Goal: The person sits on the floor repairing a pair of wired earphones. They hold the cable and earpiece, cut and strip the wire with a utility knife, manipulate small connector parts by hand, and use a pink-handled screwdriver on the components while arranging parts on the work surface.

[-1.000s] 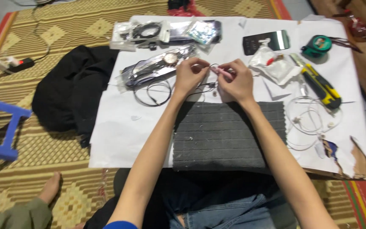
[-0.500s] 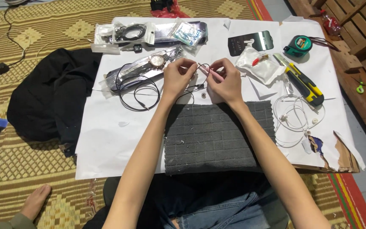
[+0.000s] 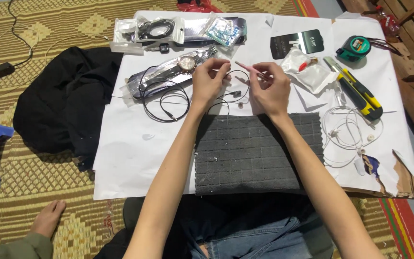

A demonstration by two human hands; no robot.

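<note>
Two hands at work, logged as I see them from the head camera:

- Left hand: fingers pinched shut on a loop of thin black earphone cable, held just above the white paper sheet.
- Right hand: closed around a slim pink pen-like tool. Its long axis runs up and to the left, tip toward the left hand, close to where the cable is pinched.
- Key relation: cable lies between the hands, closer to the left; the tool tip points across the small gap toward it. The cable's small black earbud end hangs just below that gap.
- Grey ribbed cloth mat: under both forearms, nearer me than the hands.
- Second black cable coil: left of the left hand, partly on a silvery foil pouch that carries a round-faced wristwatch.
- White earphones in a loose tangle: right of the mat, well apart from the hands.
- Yellow-and-black utility knife and green tape measure: far right.
- Clear plastic bags: top edge of the sheet.
- Black garment: on the woven floor mat, left.
</note>
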